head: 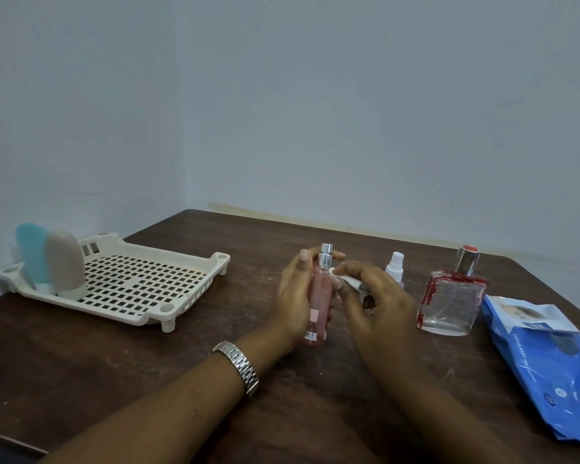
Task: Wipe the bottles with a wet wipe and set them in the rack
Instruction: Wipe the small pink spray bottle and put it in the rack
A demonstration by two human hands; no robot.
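My left hand (293, 296) grips a slim pink spray bottle (318, 296) with a silver nozzle, upright above the middle of the table. My right hand (375, 303) pinches a folded white wet wipe (349, 281) against the bottle's right side. The cream perforated rack (141, 279) sits at the left and holds a blue bottle (31, 252) and a beige bottle (66, 262) standing cap-down. A small white spray bottle (395, 267) shows partly behind my right hand. A square clear glass bottle (451, 296) with red trim and a silver cap stands to the right.
A blue pack of wet wipes (549, 356) with its flap peeled back lies at the table's right edge. The brown wooden table (215, 380) sits in a corner of grey walls. A metal watch (240, 366) is on my left wrist.
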